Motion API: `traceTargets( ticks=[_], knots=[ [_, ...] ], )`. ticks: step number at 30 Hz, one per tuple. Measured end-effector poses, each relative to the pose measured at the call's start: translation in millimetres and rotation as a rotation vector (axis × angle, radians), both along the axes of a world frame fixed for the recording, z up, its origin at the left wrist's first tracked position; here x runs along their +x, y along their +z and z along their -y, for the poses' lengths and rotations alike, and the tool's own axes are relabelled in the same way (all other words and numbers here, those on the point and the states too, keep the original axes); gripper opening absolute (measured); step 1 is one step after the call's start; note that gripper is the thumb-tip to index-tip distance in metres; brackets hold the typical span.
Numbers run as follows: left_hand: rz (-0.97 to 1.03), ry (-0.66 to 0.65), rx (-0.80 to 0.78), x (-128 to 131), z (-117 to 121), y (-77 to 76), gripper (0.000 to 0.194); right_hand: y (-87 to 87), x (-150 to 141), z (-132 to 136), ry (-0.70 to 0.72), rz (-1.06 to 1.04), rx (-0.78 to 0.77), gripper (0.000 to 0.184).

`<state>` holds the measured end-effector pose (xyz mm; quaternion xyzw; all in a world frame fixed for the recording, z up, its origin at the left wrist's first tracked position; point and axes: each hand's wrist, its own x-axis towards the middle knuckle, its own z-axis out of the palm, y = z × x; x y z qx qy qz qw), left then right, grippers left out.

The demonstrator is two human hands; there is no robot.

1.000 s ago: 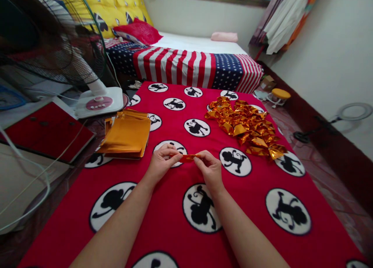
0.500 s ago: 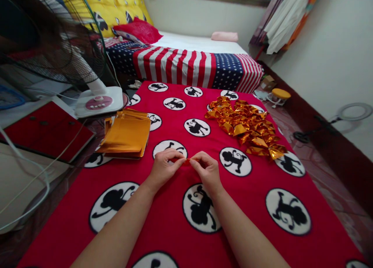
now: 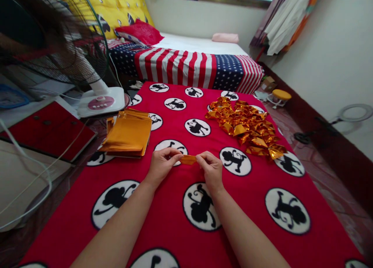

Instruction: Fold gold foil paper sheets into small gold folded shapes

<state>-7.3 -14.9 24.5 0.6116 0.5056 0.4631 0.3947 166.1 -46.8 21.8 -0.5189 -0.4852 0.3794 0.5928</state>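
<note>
A narrow folded strip of gold foil paper (image 3: 189, 159) is stretched between my hands, above the red cloth with monkey prints (image 3: 171, 194). My left hand (image 3: 163, 163) pinches its left end between thumb and fingers. At the other end, my right hand (image 3: 210, 168) grips it the same way. To the left lies a stack of flat gold foil paper sheets (image 3: 128, 134). Farther off on the right is a pile of folded gold paper pieces (image 3: 246, 124), shiny and boat-like in shape.
A standing fan (image 3: 100, 101) is on the left, beside a red-fronted cabinet (image 3: 46, 124). Beyond the cloth is a bed with a striped, starred cover (image 3: 177, 68). A yellow-topped stool (image 3: 281, 94) and a ring light (image 3: 354, 112) stand along the right wall.
My hands came together over the paper, then moved slightly apart again. More of the strip's flat gold face shows between them now. The stack and pile look unchanged.
</note>
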Motion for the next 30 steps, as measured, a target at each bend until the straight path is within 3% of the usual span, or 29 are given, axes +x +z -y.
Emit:
traceTargets(
  ticks=[11, 17, 30],
  knots=[
    [-0.002, 0.020, -0.022, 1, -3, -1.3, 0.021, -3.9, -2, -1, -0.050, 0.021, -0.006, 0.017],
    [0.102, -0.048, -0.074, 2, -3, -4.1, 0.025, -6.8, -2, -2, -0.038, 0.014, 0.014, 0.013],
    [0.169, -0.033, 0.006, 3, -6, -6.8, 0.022, -12.0, -1, -5, -0.003, 0.022, 0.014, 0.014]
  ],
)
